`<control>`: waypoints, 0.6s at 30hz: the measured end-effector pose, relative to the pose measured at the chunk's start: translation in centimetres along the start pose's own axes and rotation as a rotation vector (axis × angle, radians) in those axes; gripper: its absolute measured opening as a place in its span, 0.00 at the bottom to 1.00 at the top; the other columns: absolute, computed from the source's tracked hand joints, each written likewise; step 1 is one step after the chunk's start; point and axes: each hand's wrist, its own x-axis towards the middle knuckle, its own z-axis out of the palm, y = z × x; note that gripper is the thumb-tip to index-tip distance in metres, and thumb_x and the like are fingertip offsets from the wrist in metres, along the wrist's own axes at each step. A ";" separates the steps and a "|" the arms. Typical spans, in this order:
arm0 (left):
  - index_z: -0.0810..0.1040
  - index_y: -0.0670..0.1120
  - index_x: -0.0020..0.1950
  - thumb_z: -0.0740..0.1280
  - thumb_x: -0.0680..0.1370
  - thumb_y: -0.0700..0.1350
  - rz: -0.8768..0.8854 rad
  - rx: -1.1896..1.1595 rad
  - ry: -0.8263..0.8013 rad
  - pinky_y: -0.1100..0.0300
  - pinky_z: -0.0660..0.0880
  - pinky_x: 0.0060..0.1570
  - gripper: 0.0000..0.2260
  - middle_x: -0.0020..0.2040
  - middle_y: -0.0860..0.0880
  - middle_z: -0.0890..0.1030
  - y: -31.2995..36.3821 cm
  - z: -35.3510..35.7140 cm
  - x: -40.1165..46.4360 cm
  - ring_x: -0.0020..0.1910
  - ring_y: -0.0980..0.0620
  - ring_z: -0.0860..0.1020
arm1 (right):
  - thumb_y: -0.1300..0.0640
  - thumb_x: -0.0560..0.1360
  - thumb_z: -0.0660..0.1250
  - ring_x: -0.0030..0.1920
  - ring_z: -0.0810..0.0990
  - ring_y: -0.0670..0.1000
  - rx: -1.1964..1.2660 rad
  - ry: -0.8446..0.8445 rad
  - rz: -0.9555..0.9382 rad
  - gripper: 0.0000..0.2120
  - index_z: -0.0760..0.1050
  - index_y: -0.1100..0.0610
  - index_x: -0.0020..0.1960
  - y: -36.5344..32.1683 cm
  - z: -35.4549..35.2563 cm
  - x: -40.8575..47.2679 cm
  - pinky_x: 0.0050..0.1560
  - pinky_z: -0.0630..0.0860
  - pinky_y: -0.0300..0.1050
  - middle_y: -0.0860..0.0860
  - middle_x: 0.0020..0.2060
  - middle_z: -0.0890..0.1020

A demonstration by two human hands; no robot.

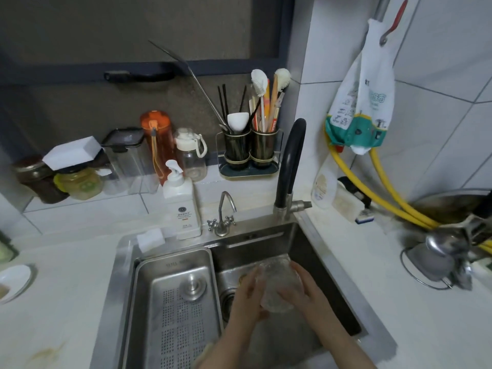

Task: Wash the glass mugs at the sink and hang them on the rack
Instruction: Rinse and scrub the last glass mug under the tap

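Glass mug [279, 284] sits low and right of centre in the frame, over the open right basin of the sink [316, 251], and I see it held between both hands. My left hand [249, 296] curls round its left side, while my right hand [306, 284] wraps over its right side. To the left, a perforated tray [173, 310] fills the other half. A black-necked faucet [291, 166] rises above at centre right.
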 end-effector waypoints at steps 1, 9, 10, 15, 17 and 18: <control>0.70 0.59 0.63 0.62 0.80 0.51 -0.003 0.006 -0.026 0.56 0.80 0.43 0.12 0.62 0.50 0.75 -0.2 -0.3 -0.3 0.51 0.52 0.78 | 0.49 0.70 0.73 0.47 0.74 0.27 -0.029 0.005 -0.004 0.18 0.68 0.35 0.53 -0.3 0.2 -0.3 0.41 0.72 0.24 0.32 0.51 0.73; 0.78 0.59 0.57 0.67 0.73 0.61 -0.109 -0.075 -0.072 0.55 0.80 0.40 0.14 0.52 0.46 0.82 0.6 -1.4 -1.7 0.44 0.44 0.82 | 0.48 0.70 0.72 0.51 0.77 0.42 -0.031 0.065 0.056 0.25 0.66 0.48 0.63 -0.9 0.6 -0.9 0.44 0.74 0.35 0.46 0.54 0.77; 0.79 0.57 0.56 0.67 0.74 0.60 -0.139 -0.114 -0.062 0.53 0.81 0.42 0.14 0.53 0.44 0.82 0.8 -1.5 -1.8 0.47 0.42 0.83 | 0.49 0.70 0.72 0.51 0.79 0.44 -0.043 0.068 0.039 0.23 0.68 0.48 0.61 -0.8 0.4 -0.9 0.46 0.77 0.38 0.47 0.54 0.78; 0.80 0.45 0.56 0.68 0.72 0.62 -0.301 -0.223 -0.047 0.49 0.80 0.51 0.23 0.52 0.40 0.83 1.7 -1.5 -2.7 0.47 0.41 0.83 | 0.50 0.70 0.72 0.51 0.81 0.49 -0.064 0.037 -0.013 0.14 0.74 0.46 0.54 -1.5 0.2 -1.0 0.57 0.78 0.53 0.49 0.51 0.82; 0.80 0.44 0.55 0.68 0.73 0.62 -0.335 -0.278 -0.037 0.49 0.80 0.49 0.23 0.48 0.41 0.85 1.9 -1.4 -3.0 0.45 0.41 0.83 | 0.48 0.69 0.73 0.50 0.82 0.49 -0.088 0.041 -0.039 0.21 0.75 0.51 0.59 -1.9 0.1 -0.9 0.57 0.79 0.53 0.50 0.51 0.82; 0.80 0.44 0.55 0.67 0.73 0.63 -0.348 -0.312 -0.033 0.51 0.80 0.47 0.23 0.45 0.42 0.85 2.0 -1.4 -3.0 0.44 0.42 0.83 | 0.48 0.69 0.73 0.50 0.82 0.49 -0.100 0.037 -0.051 0.22 0.75 0.53 0.60 -2.1 0.1 -0.8 0.56 0.79 0.52 0.50 0.50 0.83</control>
